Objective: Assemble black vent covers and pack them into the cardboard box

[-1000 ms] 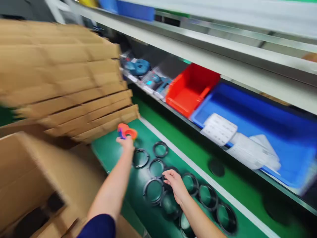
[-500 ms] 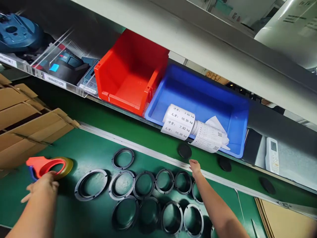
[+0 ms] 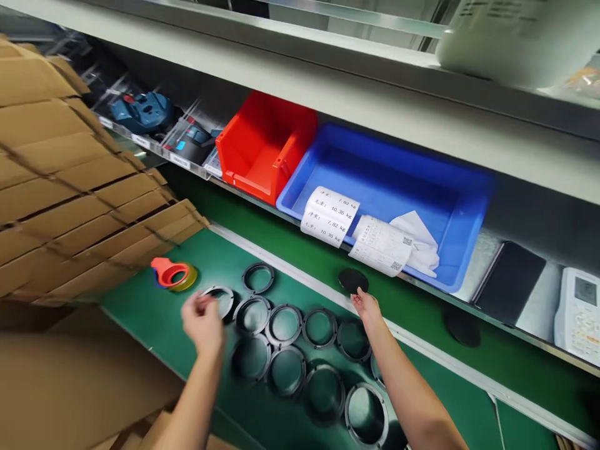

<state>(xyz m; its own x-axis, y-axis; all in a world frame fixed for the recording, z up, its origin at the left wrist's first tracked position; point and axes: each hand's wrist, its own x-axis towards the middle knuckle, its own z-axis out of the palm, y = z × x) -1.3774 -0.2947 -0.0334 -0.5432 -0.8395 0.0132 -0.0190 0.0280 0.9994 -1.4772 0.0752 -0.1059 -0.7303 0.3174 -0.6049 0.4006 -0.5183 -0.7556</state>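
Observation:
My left hand (image 3: 205,325) is over the left part of the table, slightly blurred, its fingers curled inward; whether anything is in them I cannot make out. It partly covers a black ring (image 3: 225,302) with small holes in its rim. My right hand (image 3: 367,307) reaches forward with fingers pressed together, at the lower edge of a round black disc (image 3: 354,281) on the green back panel. Anything small between these fingers is hidden. Several similar rings lie in rows between my arms, among them a ring at the back (image 3: 258,278) and a ring at the front (image 3: 366,415).
A red and yellow tape dispenser (image 3: 173,274) lies beside stacked flat cardboard (image 3: 94,206). On the shelf stand a red bin (image 3: 250,181) and a blue tray (image 3: 450,275) with label rolls (image 3: 330,215). A white remote control (image 3: 579,312) is at right. Cardboard (image 3: 84,381) fills the lower left.
My left hand has left the tape dispenser and moved right to the rings. My right hand now meets the edge of the black disc. The view has turned and shifted, showing more cardboard.

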